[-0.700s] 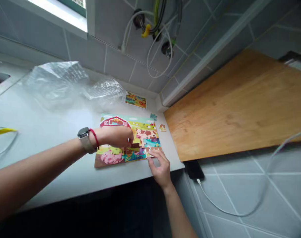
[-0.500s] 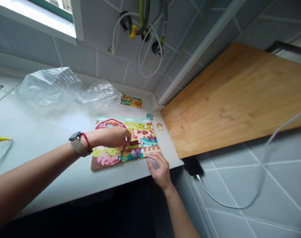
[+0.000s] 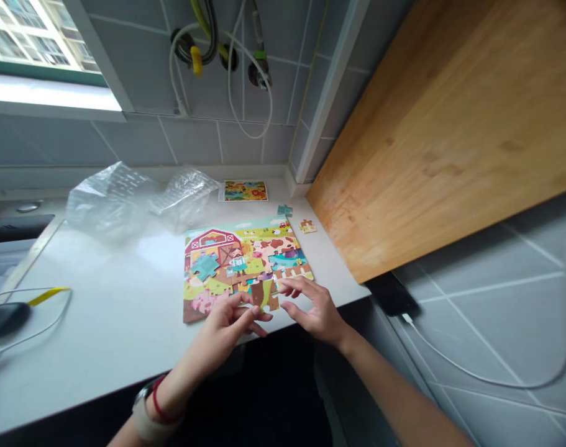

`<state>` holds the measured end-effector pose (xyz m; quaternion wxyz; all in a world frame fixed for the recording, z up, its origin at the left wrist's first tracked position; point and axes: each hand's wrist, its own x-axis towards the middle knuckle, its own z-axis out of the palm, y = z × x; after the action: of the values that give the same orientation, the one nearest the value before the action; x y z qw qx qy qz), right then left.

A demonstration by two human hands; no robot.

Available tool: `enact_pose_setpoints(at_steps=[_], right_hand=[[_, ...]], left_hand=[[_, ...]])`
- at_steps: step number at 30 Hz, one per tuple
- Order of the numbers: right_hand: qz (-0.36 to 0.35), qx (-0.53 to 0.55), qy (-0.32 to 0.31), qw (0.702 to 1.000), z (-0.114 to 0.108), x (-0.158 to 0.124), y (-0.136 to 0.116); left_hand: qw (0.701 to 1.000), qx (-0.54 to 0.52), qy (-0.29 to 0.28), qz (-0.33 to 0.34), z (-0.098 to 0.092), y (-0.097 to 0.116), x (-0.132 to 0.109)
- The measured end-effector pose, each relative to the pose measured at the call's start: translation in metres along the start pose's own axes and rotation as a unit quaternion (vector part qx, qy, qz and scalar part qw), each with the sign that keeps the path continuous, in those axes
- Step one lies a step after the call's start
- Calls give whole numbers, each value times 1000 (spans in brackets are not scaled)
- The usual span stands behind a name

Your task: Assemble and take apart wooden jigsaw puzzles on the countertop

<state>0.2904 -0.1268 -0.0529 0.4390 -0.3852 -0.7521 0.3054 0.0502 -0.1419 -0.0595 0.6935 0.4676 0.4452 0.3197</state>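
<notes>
A farm jigsaw puzzle [image 3: 245, 248] with a red barn and a cow lies on the white counter. A brown and green puzzle piece [image 3: 264, 294] is at its front edge, between my two hands. My left hand [image 3: 231, 323] has its fingers stretched out and apart, close to the left of that piece. To the right of it, my right hand [image 3: 313, 307] is open, thumb and forefinger spread, fingertips near the piece. Whether either hand touches the piece is hard to tell. A teal puzzle piece [image 3: 205, 266] rests on top of the puzzle's left part.
A loose teal piece [image 3: 285, 210] and a tan piece [image 3: 307, 226] lie behind the puzzle, near a picture card [image 3: 243, 191]. Clear plastic wrapping [image 3: 119, 192] is at the back left. A wooden board [image 3: 432, 149] leans at right, above a phone [image 3: 392, 294]. A black mouse-like object [image 3: 5, 320] sits left.
My left hand has drawn back from the puzzle's middle to its front edge, and its fingers have spread. The brown and green piece now shows at the front. The view has shifted.
</notes>
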Motion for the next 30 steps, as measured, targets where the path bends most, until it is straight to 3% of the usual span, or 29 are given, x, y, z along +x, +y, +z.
enact_pose_setpoints(at_steps=[4, 11, 17, 30], right_hand=[[-6, 18, -47, 999, -6, 2, 4], [-34, 23, -98, 994, -12, 7, 21], [-42, 52, -141, 988, -21, 3, 28], [-105, 26, -88, 990, -27, -8, 41]], left_hand=[[997, -56, 45, -4, 17, -6, -6], [997, -62, 53, -4, 30, -2, -5], [999, -45, 11, -28, 42, -7, -7], [998, 41, -30, -32, 50, 5, -5]])
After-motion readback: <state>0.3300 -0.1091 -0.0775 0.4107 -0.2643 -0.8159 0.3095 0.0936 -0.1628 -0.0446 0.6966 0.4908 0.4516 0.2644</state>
